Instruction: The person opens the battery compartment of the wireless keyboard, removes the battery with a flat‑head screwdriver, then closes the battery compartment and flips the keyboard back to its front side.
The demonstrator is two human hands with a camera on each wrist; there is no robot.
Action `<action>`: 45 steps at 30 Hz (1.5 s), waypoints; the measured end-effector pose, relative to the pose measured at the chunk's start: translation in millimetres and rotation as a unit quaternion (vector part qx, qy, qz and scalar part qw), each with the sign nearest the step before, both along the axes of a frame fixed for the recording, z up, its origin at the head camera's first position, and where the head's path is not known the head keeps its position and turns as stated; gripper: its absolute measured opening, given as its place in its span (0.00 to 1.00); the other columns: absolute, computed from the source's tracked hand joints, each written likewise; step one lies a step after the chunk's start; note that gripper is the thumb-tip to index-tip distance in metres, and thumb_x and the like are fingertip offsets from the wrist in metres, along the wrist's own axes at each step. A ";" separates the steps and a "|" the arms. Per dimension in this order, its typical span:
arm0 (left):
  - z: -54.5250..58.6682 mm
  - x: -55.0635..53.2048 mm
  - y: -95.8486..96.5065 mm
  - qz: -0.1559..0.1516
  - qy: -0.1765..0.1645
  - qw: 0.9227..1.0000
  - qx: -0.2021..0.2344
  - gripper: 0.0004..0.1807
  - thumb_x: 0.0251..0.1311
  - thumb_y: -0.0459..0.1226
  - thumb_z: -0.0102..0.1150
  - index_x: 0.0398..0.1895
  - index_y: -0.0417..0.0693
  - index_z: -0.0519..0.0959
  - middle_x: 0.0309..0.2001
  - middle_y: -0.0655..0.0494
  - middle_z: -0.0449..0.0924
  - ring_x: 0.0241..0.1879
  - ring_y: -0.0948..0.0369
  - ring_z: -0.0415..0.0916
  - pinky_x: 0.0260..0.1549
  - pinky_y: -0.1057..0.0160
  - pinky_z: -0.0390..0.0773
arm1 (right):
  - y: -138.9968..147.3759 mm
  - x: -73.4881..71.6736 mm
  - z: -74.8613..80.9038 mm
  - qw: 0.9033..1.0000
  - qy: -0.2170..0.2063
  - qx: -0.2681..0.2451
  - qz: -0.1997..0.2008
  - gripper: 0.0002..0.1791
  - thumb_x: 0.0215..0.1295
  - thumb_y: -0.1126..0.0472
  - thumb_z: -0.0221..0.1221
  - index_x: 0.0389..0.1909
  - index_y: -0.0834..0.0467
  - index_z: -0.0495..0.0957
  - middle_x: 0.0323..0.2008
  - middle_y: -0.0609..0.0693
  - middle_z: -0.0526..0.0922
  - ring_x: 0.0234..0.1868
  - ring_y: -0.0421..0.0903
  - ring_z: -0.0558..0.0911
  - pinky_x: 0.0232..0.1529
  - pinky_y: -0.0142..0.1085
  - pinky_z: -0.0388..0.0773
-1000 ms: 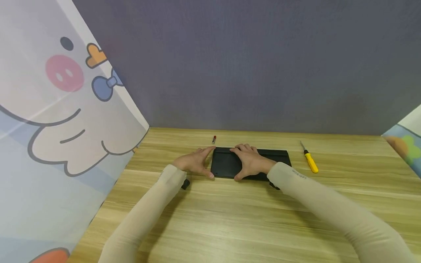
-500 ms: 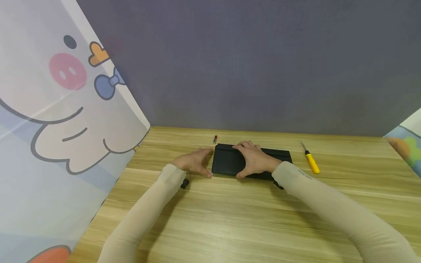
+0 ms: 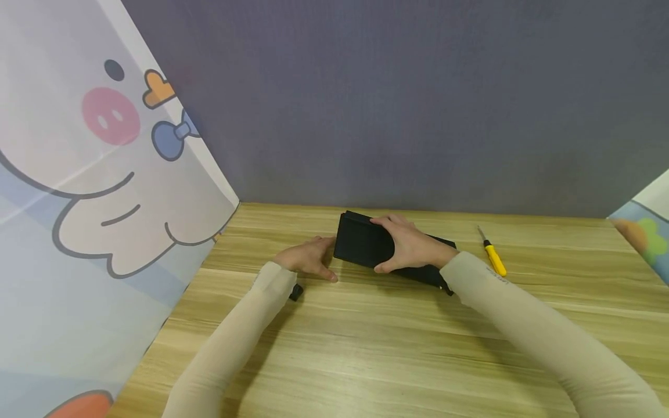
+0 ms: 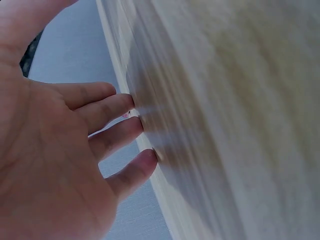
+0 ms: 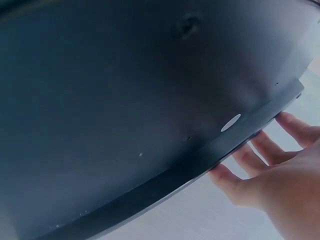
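A long, flat black keyboard [image 3: 362, 241], its plain underside up with a ridge along the far edge, is tilted with its left end raised off the table. My right hand [image 3: 413, 244] grips it across the middle, thumb at the near edge and fingers over the far one. In the right wrist view the keyboard [image 5: 115, 115] fills most of the picture, with a pale oval mark close to the ridge and fingertips along the edge. My left hand [image 3: 308, 257] is beside its left end, fingers spread and holding nothing; the left wrist view has the fingertips [image 4: 146, 159] against the tabletop.
A screwdriver [image 3: 494, 259] with a yellow handle lies on the wooden table [image 3: 334, 348] to the right. Behind the table stands a grey partition [image 3: 397, 104], and a cartoon-printed panel [image 3: 104, 191] borders the left side.
My right hand has lifted the left end of the keyboard, which now slants down to the right. The small red-tipped cylinder behind it is hidden now. My left hand has barely moved.
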State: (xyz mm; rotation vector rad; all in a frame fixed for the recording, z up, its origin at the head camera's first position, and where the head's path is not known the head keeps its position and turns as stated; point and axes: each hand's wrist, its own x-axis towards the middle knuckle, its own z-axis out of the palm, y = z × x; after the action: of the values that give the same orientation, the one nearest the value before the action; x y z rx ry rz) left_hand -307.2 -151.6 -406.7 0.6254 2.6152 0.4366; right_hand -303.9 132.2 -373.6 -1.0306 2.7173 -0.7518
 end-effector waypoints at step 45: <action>0.7 4.4 5.1 -0.003 -0.019 1.000 -0.012 0.53 0.51 0.62 0.62 0.75 0.50 0.50 0.75 0.57 0.40 0.72 0.51 0.33 0.65 0.44 0.43 | -8.6 17.0 29.4 0.959 0.119 -0.254 0.024 0.56 0.45 0.47 0.72 0.72 0.48 0.50 0.66 0.49 0.56 0.64 0.48 0.61 0.62 0.47 0.60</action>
State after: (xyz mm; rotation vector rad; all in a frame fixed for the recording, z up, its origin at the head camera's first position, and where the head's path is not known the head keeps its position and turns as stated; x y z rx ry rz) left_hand -302.8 -146.5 -406.0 0.6108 2.5789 0.4107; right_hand -286.9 123.7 -344.2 -1.3566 2.7396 -1.4557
